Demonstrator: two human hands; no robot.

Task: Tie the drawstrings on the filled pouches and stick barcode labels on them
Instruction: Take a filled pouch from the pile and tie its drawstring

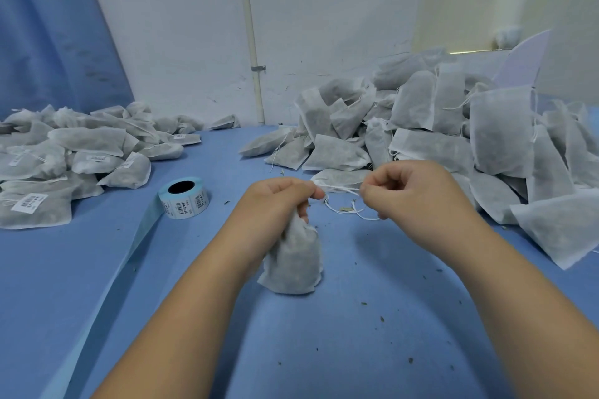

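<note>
A filled white fabric pouch (293, 261) stands upright on the blue table (372, 317) in the middle. My left hand (275, 201) grips its gathered neck from above. My right hand (411, 191), a little to the right, pinches the thin white drawstring (340, 204), which runs from the pouch neck between the two hands and loops down onto the table. A roll of barcode labels (183, 198) lies to the left of my left hand, its blue backing strip trailing toward the front edge.
A heap of pouches with labels on them (64, 155) lies at the left. A larger pile of pouches without labels (453, 129) fills the right side up to the white wall. Small dark crumbs dot the table near me.
</note>
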